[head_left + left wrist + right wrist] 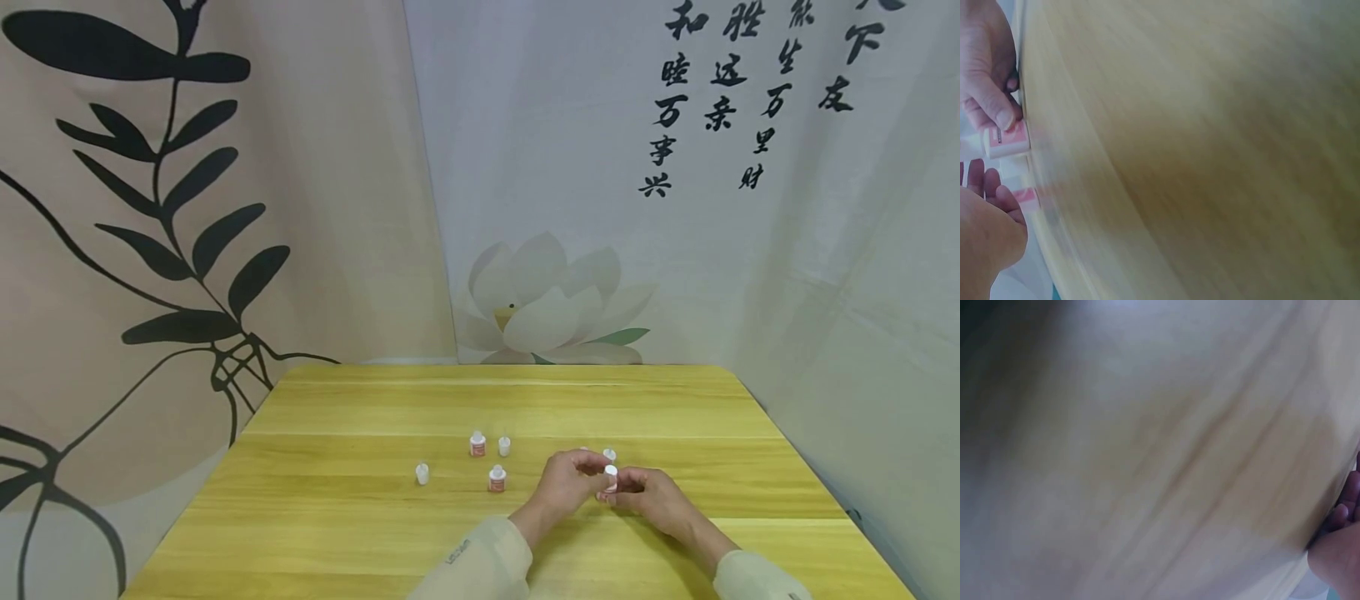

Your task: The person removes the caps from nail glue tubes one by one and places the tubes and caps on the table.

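In the head view, both hands meet over the right half of the wooden table (pixel 337 517). The right hand (pixel 662 500) grips a small white bottle with a pink-red label; its thumb presses the bottle's side (pixel 1007 147) in the left wrist view. From the left, the left hand (pixel 564 485) has thumb and forefinger at the white cap (pixel 611 472) on top, pinching it. Its other fingers are loosely bent. Another pink-labelled bottle (pixel 1027 199) appears partly behind the left hand. Just beyond the fingers stands a small white cap-like piece (pixel 609 455).
Left of the hands stand two small red-labelled bottles, one farther back (pixel 477 444) and one nearer (pixel 497 478). A white cap (pixel 504 447) is beside the back one, and another cap (pixel 422 474) lies farther left. A printed curtain (pixel 360 208) hangs behind the table.
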`<state>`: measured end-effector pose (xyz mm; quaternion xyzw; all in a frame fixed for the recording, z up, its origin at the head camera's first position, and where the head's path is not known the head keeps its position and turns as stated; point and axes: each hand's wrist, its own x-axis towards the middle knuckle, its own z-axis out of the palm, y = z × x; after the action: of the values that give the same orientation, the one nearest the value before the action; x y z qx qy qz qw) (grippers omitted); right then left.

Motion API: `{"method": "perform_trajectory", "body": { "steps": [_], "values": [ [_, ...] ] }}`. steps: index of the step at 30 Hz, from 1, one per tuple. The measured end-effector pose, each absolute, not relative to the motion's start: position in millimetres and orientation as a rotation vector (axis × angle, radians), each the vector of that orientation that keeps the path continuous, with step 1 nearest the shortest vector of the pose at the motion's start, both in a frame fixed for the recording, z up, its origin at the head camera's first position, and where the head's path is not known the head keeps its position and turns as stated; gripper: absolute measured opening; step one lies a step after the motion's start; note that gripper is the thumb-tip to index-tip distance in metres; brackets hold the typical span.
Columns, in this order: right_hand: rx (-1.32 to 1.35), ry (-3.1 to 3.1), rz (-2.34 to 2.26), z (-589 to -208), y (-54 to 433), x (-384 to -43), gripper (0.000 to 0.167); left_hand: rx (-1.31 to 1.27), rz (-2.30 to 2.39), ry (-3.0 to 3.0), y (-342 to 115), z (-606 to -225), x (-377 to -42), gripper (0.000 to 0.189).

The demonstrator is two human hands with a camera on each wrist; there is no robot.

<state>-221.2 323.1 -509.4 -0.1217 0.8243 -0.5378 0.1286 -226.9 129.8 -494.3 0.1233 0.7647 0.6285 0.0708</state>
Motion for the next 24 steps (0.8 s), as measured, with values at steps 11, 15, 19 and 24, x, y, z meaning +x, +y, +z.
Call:
{"method": "perform_trajectory", "body": {
  "steps": [11, 15, 19, 24],
  "values": [
    [-0.351, 2.368, -1.573, -510.5, 322.7, -222.5, 0.031, 0.335, 1.879, 2.32, 131.9, -494.8, -229.2, 0.011],
    [-0.341, 2.377, -1.57, -511.1, 322.6, -223.5, 0.031, 0.341, 1.886, 2.299, 131.5, -495.0, -229.2, 0.012],
    [-0.345, 2.392, -1.567, -511.7, 322.5, -223.8, 0.03, 0.347, 1.881, 2.305, 130.7, -494.5, -228.9, 0.013],
    [-0.347, 2.377, -1.571, -511.6, 322.8, -222.4, 0.029, 0.344, 1.862, 2.317, 130.6, -493.4, -228.0, 0.011]
  ]
}}
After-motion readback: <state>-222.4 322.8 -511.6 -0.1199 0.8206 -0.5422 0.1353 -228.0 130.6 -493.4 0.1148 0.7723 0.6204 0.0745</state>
